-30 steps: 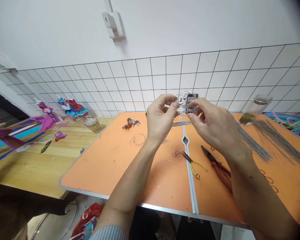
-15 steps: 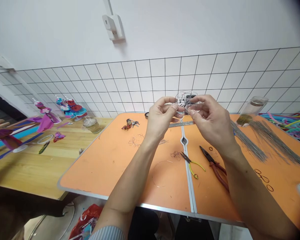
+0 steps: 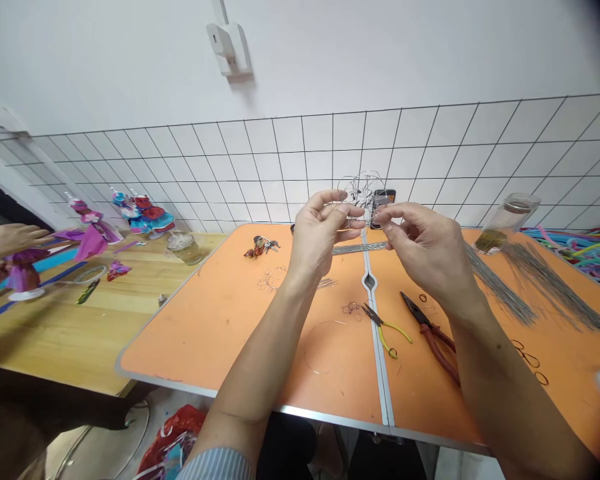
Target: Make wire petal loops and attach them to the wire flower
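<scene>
Above the far part of the orange table (image 3: 190, 333), my left hand (image 3: 323, 233) pinches a loose, looping shape of thin silver wire (image 3: 364, 183) between thumb and fingers. My right hand (image 3: 425, 250) is on its other side, thumb and index fingertip pressed together at the wire's edge. The exact grip points are too fine to make out. Below my hands lie yellow-handled pliers (image 3: 387, 327) and larger red-handled pliers (image 3: 430, 337). A small coil of copper-coloured wire (image 3: 273, 279) rests beyond my left forearm.
A phone (image 3: 390, 195) stands behind the wire. Bundles of straight wire (image 3: 555, 287) and a glass bottle (image 3: 507, 223) are on the right. Keys (image 3: 263, 247) lie at the far left. On the wooden table (image 3: 125, 333), a co-worker's hand (image 3: 10, 247) is near dressed figurines (image 3: 150, 217).
The wire shape now shows higher above my fingers. My right hand has shifted slightly down and right. The co-worker's hand reaches further in, and a purple-dressed figurine there now stands upright.
</scene>
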`<state>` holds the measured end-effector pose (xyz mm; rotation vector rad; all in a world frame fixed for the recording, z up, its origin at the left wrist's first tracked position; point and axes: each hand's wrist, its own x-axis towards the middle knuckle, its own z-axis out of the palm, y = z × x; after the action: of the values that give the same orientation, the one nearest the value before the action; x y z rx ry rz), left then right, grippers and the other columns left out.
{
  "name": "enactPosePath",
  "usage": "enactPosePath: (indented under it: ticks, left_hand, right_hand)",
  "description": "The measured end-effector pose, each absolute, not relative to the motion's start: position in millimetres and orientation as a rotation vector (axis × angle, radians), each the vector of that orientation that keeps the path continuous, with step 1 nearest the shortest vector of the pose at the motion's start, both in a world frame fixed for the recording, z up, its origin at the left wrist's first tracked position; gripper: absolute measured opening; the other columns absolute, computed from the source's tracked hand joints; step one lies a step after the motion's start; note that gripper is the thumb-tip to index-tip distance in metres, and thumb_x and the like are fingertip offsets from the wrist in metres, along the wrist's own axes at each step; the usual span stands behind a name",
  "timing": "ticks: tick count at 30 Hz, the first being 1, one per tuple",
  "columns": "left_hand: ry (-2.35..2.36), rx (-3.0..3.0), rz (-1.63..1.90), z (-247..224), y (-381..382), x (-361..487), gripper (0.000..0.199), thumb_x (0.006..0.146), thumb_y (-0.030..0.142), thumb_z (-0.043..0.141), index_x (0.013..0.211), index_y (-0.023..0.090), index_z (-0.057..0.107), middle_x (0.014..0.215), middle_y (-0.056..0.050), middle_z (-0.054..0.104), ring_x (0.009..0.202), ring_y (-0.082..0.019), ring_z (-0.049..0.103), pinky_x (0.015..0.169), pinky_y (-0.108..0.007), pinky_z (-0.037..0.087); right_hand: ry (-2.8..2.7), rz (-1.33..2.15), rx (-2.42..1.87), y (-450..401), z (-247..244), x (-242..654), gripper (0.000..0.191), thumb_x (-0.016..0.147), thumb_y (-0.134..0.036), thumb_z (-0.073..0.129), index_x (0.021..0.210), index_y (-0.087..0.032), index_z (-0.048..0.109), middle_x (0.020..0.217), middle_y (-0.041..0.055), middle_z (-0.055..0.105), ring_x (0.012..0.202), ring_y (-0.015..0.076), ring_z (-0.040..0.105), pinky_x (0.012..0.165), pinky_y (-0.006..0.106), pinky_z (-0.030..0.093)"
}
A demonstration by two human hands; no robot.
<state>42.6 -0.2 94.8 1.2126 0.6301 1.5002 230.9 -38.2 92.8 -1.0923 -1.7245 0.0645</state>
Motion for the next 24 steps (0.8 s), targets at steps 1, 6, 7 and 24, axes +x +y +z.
enactPosePath:
  ticks: [1, 6, 7, 24]
  left_hand:
    - [0.625, 1.205, 1.518, 95, 0, 43, 0.034, 0.094, 0.034, 0.086, 0.117, 0.022, 0.065, 0.099, -0.003, 0.087, 0.080, -0.015, 0.083, 0.075, -0.026, 0.067]
    - [0.576, 1.216, 1.579, 95, -1, 44, 0.036, 0.093, 0.037, 0.088, 0.118, 0.023, 0.067, 0.100, -0.003, 0.087, 0.082, -0.015, 0.083, 0.077, -0.026, 0.068]
    - [0.566, 1.221, 1.586, 94, -2, 44, 0.035, 0.093, 0.037, 0.088, 0.118, 0.023, 0.067, 0.100, -0.003, 0.087, 0.081, -0.015, 0.083, 0.077, -0.026, 0.068]
    - [0.603, 1.270, 1.696, 95, -9, 49, 0.034, 0.091, 0.041, 0.091, 0.115, 0.026, 0.073, 0.101, -0.002, 0.080, 0.079, -0.012, 0.077, 0.077, -0.025, 0.067]
  right_hand:
    - [-1.726, 0.060, -1.097, -39, 94, 230, 0.024, 0.100, -0.017, 0.064, 0.111, -0.024, 0.084, 0.113, 0.0043, 0.083, 0.075, 0.0128, 0.065, 0.072, 0.030, 0.048]
    - [-1.640, 0.154, -1.096, -43, 99, 222, 0.020, 0.096, -0.023, 0.072, 0.111, -0.021, 0.085, 0.094, 0.0051, 0.077, 0.072, 0.0120, 0.062, 0.064, 0.026, 0.046]
    - [-1.613, 0.222, -1.090, -44, 100, 221, 0.018, 0.096, -0.026, 0.073, 0.109, -0.020, 0.085, 0.087, 0.0043, 0.075, 0.070, 0.0116, 0.061, 0.063, 0.025, 0.047]
    - [-1.291, 0.834, -0.878, -31, 96, 219, 0.045, 0.081, -0.033, 0.092, 0.110, -0.021, 0.060, 0.085, -0.0015, 0.069, 0.068, 0.0103, 0.067, 0.055, 0.020, 0.054]
